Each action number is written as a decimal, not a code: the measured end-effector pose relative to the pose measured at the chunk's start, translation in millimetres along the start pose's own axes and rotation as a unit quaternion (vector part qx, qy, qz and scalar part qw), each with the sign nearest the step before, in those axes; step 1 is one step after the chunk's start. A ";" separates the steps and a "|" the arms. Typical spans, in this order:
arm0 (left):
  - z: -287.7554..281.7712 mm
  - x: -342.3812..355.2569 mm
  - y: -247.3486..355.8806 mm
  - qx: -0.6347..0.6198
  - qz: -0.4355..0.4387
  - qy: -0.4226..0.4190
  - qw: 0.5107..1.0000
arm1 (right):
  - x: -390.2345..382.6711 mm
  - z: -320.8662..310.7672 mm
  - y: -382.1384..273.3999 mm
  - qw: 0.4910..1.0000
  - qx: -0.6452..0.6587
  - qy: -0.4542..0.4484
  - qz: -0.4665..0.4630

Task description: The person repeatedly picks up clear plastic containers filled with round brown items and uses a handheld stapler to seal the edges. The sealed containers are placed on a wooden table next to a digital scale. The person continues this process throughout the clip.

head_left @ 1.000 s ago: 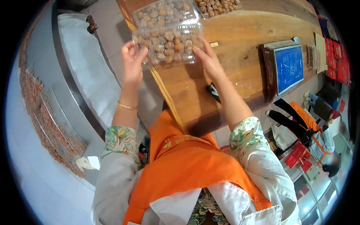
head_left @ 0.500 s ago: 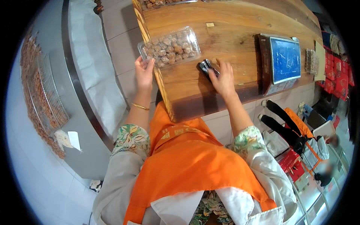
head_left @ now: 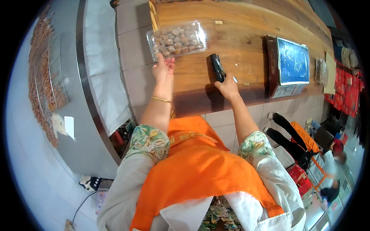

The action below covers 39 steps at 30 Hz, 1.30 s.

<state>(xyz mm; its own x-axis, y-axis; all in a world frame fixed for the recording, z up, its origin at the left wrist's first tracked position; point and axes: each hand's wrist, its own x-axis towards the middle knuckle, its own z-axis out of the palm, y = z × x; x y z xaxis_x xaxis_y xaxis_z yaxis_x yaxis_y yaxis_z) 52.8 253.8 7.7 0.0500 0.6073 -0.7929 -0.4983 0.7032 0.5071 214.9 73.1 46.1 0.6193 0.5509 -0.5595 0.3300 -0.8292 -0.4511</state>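
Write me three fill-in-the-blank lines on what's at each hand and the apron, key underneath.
1. The person's right hand holds a long, slim handheld tool coloured ____.
2. The clear, rectangular plastic box of round brown pieces is nearest the person's ____ hand.
3. The cloth bib apron is coloured ____.

Missing words: black; left; orange.

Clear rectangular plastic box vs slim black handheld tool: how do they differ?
Look: the clear rectangular plastic box shows brown round balls inside; the slim black handheld tool is opaque.
Shape: the box is broad, the tool narrow.
Hold: the right grip has the tool; the left grip is at the box's near edge.
Shared: both appear over the brown wooden table.
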 end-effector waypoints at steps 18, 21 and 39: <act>20.1 -12.8 -23.6 -0.075 -0.017 0.010 0.997 | -19.4 35.5 -60.4 0.892 0.373 -0.253 0.037; 21.2 -18.2 -21.8 0.001 -0.046 -0.007 0.999 | -16.8 38.1 -61.0 0.908 0.339 -0.247 0.012; 23.2 -17.8 -28.1 0.106 -0.013 -0.001 0.994 | -10.1 47.5 -81.8 0.959 0.221 -0.177 -0.029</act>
<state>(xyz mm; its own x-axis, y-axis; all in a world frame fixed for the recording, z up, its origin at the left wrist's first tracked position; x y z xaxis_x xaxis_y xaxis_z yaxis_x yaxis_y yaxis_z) 86.0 231.8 15.5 0.0631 0.5880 -0.8064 -0.3024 0.7813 0.5461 147.8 139.9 55.6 0.3033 0.6571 -0.6901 -0.0260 -0.7182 -0.6953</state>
